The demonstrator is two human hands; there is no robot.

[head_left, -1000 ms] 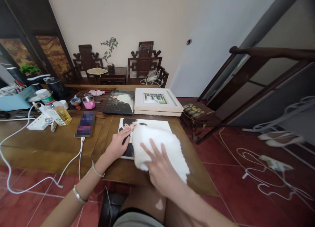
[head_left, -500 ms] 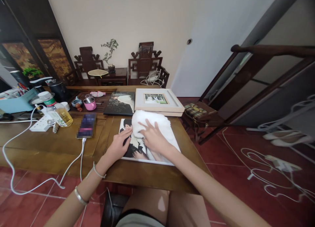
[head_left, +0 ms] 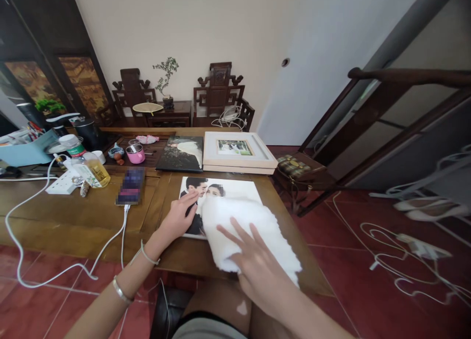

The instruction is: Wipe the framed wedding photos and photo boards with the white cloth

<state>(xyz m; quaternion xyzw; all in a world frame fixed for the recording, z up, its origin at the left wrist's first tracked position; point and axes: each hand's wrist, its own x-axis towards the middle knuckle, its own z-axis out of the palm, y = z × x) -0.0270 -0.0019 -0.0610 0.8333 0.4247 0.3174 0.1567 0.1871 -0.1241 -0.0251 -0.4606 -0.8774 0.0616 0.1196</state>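
Observation:
A photo panel (head_left: 235, 186) showing two people lies flat on the wooden table in front of me. My left hand (head_left: 183, 212) rests on its left side, fingers stretched out flat. A folded white towel (head_left: 253, 214) covers the lower right part of the panel and reaches past it toward the table's front edge. My right hand (head_left: 253, 258) is on the towel, fingers spread over its top and the thumb tucked at a fold, holding it. The thumb's tip is hidden.
Behind the panel lie a dark picture panel (head_left: 181, 153) and stacked white frames (head_left: 241, 165). On the left are a phone (head_left: 130, 186) with a white cable, a power strip (head_left: 61, 183), a bottle (head_left: 91, 169) and a pink cup (head_left: 135, 154). A bag (head_left: 294, 167) sits beyond the table's right edge.
My right hand has drawn the towel toward me and slightly right, uncovering the upper part of the photo panel. My left hand stays in place on the panel.

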